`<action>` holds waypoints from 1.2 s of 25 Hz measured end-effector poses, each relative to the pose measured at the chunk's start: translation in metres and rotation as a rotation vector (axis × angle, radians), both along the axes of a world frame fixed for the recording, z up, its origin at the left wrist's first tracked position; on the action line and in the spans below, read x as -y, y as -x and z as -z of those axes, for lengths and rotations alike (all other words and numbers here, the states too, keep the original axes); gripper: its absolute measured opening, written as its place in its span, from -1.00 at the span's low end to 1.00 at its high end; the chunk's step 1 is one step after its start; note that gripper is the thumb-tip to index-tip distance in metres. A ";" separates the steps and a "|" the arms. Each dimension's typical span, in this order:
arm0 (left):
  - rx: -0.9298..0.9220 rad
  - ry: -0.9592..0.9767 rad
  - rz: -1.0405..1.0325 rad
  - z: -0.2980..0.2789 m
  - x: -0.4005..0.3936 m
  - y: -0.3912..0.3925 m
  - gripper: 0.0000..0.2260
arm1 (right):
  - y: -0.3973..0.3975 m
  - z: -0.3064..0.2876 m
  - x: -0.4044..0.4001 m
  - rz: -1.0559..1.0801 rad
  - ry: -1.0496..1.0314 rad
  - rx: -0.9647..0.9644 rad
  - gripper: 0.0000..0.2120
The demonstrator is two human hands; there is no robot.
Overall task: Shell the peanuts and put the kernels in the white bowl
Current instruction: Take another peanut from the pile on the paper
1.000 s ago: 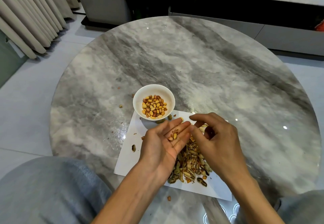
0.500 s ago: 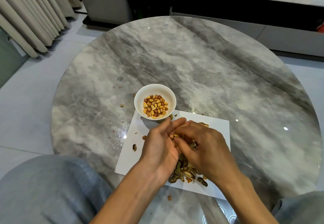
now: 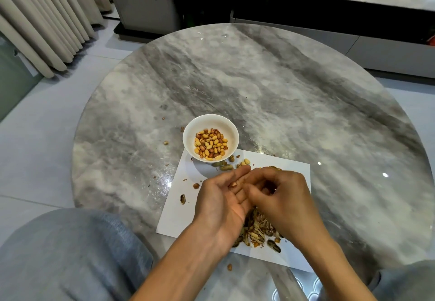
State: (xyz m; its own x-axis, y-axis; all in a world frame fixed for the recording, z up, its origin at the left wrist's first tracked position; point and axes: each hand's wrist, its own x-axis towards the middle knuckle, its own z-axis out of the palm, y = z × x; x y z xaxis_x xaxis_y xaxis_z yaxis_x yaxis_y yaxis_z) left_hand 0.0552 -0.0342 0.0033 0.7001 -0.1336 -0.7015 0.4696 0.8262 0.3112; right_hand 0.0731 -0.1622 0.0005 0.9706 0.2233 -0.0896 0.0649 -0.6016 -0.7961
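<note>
A small white bowl [image 3: 188, 136] holding several peanut kernels [image 3: 210, 144] stands at the far left corner of a white paper sheet [image 3: 179, 209]. My left hand [image 3: 221, 203] lies palm up over the sheet with straight fingers, and a reddish kernel [image 3: 233, 184] rests on them. My right hand [image 3: 280, 202] sits right beside it, fingers curled, its fingertips at the left hand's fingers; what they pinch is hidden. A heap of empty shells [image 3: 256, 232] lies under both hands. A few unshelled peanuts [image 3: 226, 166] lie just in front of the bowl.
The round grey marble table [image 3: 270, 93] carries scattered shell bits [image 3: 166, 142] left of the bowl. A split shell [image 3: 183, 199] lies on the sheet's left part. My grey-trousered knee [image 3: 70, 253] is at lower left. A grey cabinet [image 3: 388, 53] stands behind the table.
My right hand has moved left from above the shell heap to my left hand's fingers. Fewer kernels show on my left palm now. The bowl has not moved.
</note>
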 end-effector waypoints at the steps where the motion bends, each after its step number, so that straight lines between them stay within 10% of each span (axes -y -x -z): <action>1: 0.011 0.012 -0.021 0.000 0.000 0.000 -0.71 | -0.003 -0.005 0.000 0.071 -0.130 -0.033 -0.89; 4: 0.003 -0.026 -0.054 0.003 0.000 -0.001 -0.70 | -0.035 -0.017 -0.019 0.175 -0.360 -0.109 -0.97; 15: 0.086 -0.126 -0.033 -0.001 0.006 0.001 -0.71 | 0.012 -0.001 -0.003 0.348 -0.189 0.117 -0.85; 30: 0.103 0.020 -0.003 -0.009 0.004 0.003 -0.62 | 0.016 0.008 -0.014 0.019 -0.134 0.244 -0.78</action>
State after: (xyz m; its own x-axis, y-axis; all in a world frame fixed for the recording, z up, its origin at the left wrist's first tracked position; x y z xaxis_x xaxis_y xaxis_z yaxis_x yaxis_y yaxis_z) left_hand 0.0526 -0.0381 0.0126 0.7691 -0.1446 -0.6226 0.4330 0.8344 0.3411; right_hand 0.0568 -0.1481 -0.0078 0.9639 0.1990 0.1767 0.2545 -0.4954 -0.8306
